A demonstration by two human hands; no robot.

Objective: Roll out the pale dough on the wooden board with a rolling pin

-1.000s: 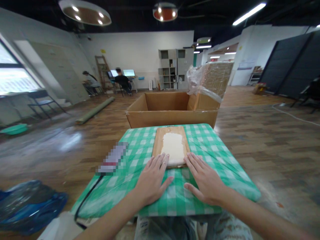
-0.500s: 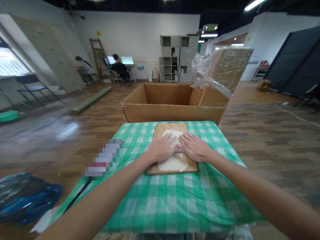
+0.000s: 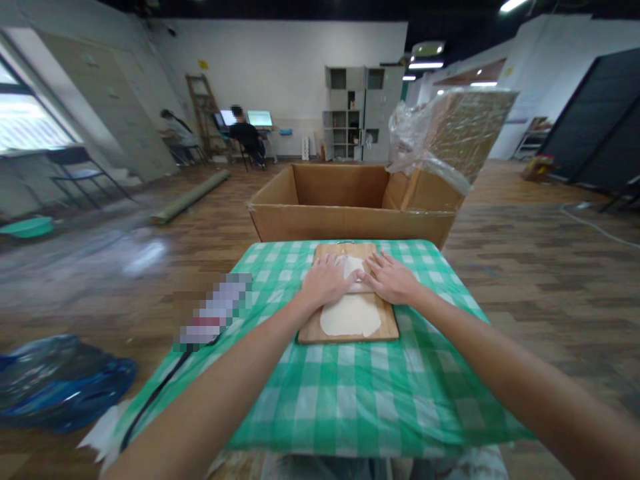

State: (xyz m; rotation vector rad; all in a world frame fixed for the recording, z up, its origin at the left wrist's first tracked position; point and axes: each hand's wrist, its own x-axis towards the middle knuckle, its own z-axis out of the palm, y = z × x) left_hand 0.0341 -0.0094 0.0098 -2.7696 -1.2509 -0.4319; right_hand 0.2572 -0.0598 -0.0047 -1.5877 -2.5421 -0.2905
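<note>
Thin, cream-coloured dough sheet [image 3: 351, 316], uneven-edged, flat along a light wooden board [image 3: 309, 329]

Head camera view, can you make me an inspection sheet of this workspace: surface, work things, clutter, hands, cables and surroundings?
Surface: green-and-white checked cloth, creased at the near right.
Work things: flat sheet of what looks like dough on a wooden board; part of it is hidden by the hands.
Clutter: pixelated object at left on the cloth, too obscured to identify; blue plastic bag on the floor.
Hands: left hand and right hand over the board, fingers extended, thumbs close together.
Cables: black cable by the pixelated object; white cord at far right.
Surroundings: open cardboard box beyond the cloth; two seated people behind.
</note>
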